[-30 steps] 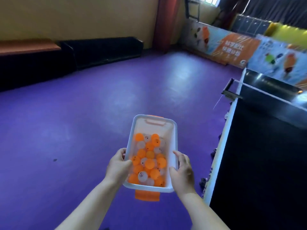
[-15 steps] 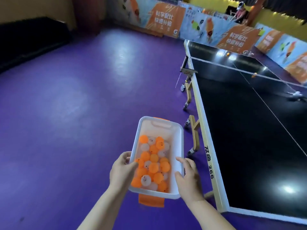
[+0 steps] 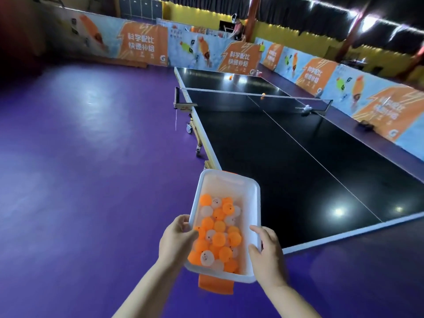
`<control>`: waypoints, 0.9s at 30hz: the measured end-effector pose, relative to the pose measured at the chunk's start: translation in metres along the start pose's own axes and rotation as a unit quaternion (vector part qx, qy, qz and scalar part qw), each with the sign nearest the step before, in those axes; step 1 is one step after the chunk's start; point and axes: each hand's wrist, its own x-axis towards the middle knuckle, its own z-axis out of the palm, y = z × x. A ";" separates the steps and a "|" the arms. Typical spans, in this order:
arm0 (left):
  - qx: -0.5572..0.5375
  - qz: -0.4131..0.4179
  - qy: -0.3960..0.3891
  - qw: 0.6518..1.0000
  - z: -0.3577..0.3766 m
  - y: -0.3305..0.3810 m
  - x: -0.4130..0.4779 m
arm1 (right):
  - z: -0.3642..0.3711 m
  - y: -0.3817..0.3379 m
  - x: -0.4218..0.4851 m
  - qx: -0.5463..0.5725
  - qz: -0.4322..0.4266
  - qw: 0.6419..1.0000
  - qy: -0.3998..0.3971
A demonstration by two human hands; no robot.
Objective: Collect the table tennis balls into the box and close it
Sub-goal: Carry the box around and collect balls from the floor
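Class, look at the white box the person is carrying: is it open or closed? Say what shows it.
Open. Nothing covers the box; the orange and white balls inside show from above.

View: we have swung further right; the bench (image 3: 298, 175) now fills the centre and right of the frame, with its whole net (image 3: 229, 91) in sight.
Box: the far end of the box (image 3: 252, 193) now overlaps the bench's near left edge.
Upper left: the dark seating is gone, and banners (image 3: 142, 45) stand there now.
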 end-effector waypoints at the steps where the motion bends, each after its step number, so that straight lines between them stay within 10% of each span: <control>1: 0.006 0.006 -0.005 1.000 0.017 0.005 -0.007 | -0.013 0.014 0.000 0.002 0.005 1.000 0.007; 15: 0.045 0.044 -0.078 0.995 0.248 0.044 -0.091 | -0.180 0.194 -0.002 0.020 0.065 0.991 0.112; 27: 0.055 0.025 -0.074 0.995 0.282 0.045 -0.072 | -0.187 0.214 0.020 0.033 0.063 0.992 0.106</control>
